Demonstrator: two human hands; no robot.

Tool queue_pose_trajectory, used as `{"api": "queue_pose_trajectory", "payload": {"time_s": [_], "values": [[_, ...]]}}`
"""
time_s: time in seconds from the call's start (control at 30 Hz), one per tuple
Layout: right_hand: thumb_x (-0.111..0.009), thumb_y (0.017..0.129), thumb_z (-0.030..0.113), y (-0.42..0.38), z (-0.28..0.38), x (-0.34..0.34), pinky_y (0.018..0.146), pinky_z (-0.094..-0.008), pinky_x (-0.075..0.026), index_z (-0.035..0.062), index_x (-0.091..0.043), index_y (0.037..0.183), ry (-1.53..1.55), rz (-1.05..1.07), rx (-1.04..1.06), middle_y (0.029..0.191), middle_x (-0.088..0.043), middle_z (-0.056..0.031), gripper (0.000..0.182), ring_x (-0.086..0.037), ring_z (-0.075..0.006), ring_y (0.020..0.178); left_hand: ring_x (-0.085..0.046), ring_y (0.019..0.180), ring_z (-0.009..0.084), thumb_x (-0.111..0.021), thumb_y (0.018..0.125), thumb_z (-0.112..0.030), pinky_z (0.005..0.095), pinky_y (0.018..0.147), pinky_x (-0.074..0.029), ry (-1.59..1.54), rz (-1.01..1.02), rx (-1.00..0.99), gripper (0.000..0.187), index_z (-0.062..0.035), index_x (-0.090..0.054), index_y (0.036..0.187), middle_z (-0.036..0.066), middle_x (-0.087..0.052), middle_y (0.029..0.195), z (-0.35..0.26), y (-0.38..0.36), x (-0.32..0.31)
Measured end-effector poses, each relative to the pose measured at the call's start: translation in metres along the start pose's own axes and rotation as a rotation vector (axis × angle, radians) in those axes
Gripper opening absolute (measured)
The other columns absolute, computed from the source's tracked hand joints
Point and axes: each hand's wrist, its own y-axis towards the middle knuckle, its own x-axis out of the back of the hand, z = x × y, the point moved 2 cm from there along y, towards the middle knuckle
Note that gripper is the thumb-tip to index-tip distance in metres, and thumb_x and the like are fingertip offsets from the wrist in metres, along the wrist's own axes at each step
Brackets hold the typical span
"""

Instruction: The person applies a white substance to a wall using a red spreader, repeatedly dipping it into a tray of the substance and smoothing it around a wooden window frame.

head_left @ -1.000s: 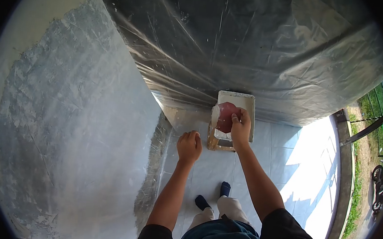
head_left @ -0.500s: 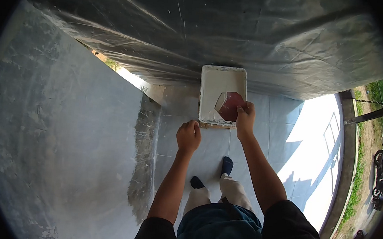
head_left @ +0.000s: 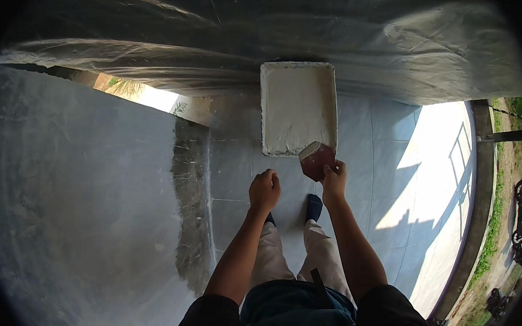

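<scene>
My right hand point(head_left: 334, 183) grips a reddish-brown flat putty spreader point(head_left: 317, 162) between thumb and fingers. White paste coats the spreader's far edge, which overlaps the near right corner of a rectangular tray point(head_left: 335, 117). Pale putty point(head_left: 298, 102) covers the tray's inside, with rough streaks along the near end. My left hand point(head_left: 265, 189) is closed with its fingers curled, just below the tray's near left corner. Nothing sticks out of that hand.
A grey wall point(head_left: 89, 193) rises on the left, with a darker rough strip point(head_left: 189, 200) along its bottom. Plastic sheeting point(head_left: 252, 29) hangs ahead, behind the tray. Grey floor tiles point(head_left: 388, 160) run under my feet. Outside on the right stand motorcycles point(head_left: 520, 223) beyond a ledge point(head_left: 481, 178).
The spreader has come back from over the tray's middle to its near right corner. The tray looks larger and farther up in view. My left hand has shifted slightly right, away from the tray's corner.
</scene>
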Motion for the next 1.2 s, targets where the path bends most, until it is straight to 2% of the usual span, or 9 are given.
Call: {"api": "queue_pose_trajectory", "payload": {"time_s": [0.17,0.23,0.37,0.43,0.77,0.97,1.03,1.07,1.2], "values": [[-0.055,0.093,0.002,0.008,-0.043,-0.002,0.080,-0.0358,-0.054,0.0013,-0.049,0.123,0.008,0.052,-0.083,0.107,-0.062,-0.0122,0.030,-0.063,-0.0227,0.096,-0.067,0.090,0.0352,-0.053,0.094,-0.017,0.0444,0.078,-0.053,-0.123,0.094,0.127,0.019,-0.0027,-0.063,0.101,0.016,-0.070,0.092,0.046,0.004,-0.034],[-0.055,0.092,0.002,0.009,-0.046,-0.004,0.083,-0.0346,-0.051,-0.0012,-0.055,0.118,-0.396,0.093,0.238,0.104,-0.065,-0.0138,0.026,-0.065,-0.0237,0.095,-0.067,0.097,0.0332,-0.055,0.095,-0.021,0.0423,0.084,-0.052,-0.376,0.154,0.289,0.026,-0.0017,-0.060,0.111,0.019,-0.070,0.100,0.064,0.005,-0.050],[-0.054,0.091,0.003,0.014,-0.042,-0.017,0.084,-0.0344,-0.049,-0.0027,-0.058,0.114,-0.571,0.128,0.343,0.099,-0.068,-0.0166,0.024,-0.065,-0.0253,0.093,-0.066,0.104,0.0298,-0.056,0.096,-0.025,0.0388,0.089,-0.049,-0.529,0.170,0.503,0.037,-0.0015,-0.054,0.124,0.020,-0.068,0.110,0.101,0.013,-0.086],[-0.055,0.092,0.005,0.020,-0.043,-0.022,0.085,-0.0364,-0.050,-0.0026,-0.059,0.114,-0.594,0.149,0.338,0.100,-0.068,-0.0204,0.024,-0.066,-0.0291,0.095,-0.059,0.114,0.0210,-0.054,0.098,-0.026,0.0347,0.095,-0.042,-0.697,0.263,0.683,0.043,-0.0067,-0.046,0.135,0.009,-0.064,0.122,0.111,0.019,-0.099],[-0.057,0.091,0.006,0.032,-0.051,-0.039,0.080,-0.0390,-0.052,-0.0016,-0.060,0.114,-0.772,0.283,0.444,0.097,-0.070,-0.0209,0.025,-0.069,-0.0325,0.091,-0.046,0.134,0.0274,-0.045,0.101,-0.036,0.0451,0.111,-0.031,-1.179,0.251,0.855,0.056,-0.0108,-0.028,0.148,0.013,-0.052,0.142,0.095,0.037,-0.107],[-0.055,0.095,0.004,0.055,-0.096,-0.037,0.080,-0.0367,-0.054,-0.0004,-0.051,0.117,-0.426,0.123,0.185,0.103,-0.064,-0.0145,0.022,-0.066,-0.0256,0.097,-0.042,0.138,0.0286,-0.041,0.103,-0.041,0.0453,0.117,-0.022,-1.468,0.154,0.915,0.055,-0.0184,-0.024,0.151,0.014,-0.047,0.146,0.092,0.051,-0.119],[-0.052,0.097,0.004,0.036,-0.095,-0.054,0.086,-0.0386,-0.056,0.0001,-0.044,0.117,0.256,0.064,-0.165,0.110,-0.058,-0.0129,0.021,-0.064,-0.0254,0.103,-0.042,0.139,0.0287,-0.039,0.104,-0.045,0.0448,0.117,-0.020,-1.515,0.151,0.873,0.056,-0.0183,-0.024,0.150,0.014,-0.048,0.146,0.095,0.056,-0.121],[-0.050,0.099,0.004,0.036,-0.103,-0.057,0.094,-0.0437,-0.055,-0.0007,-0.042,0.118,0.350,0.080,-0.205,0.116,-0.056,-0.0156,0.021,-0.063,-0.0272,0.104,-0.042,0.137,0.0253,-0.033,0.104,-0.048,0.0391,0.117,-0.023,-1.527,0.115,0.890,0.057,-0.0092,-0.035,0.146,0.015,-0.052,0.141,0.092,0.059,-0.123],[-0.047,0.102,0.005,0.025,-0.127,-0.074,0.097,-0.0447,-0.055,0.0028,-0.036,0.120,0.516,0.089,-0.204,0.118,-0.052,-0.0153,0.021,-0.062,-0.0264,0.108,-0.048,0.130,0.0227,-0.031,0.105,-0.049,0.0386,0.114,-0.028,-1.560,0.137,0.902,0.053,-0.0106,-0.043,0.139,0.013,-0.058,0.134,0.101,0.067,-0.131]]}}
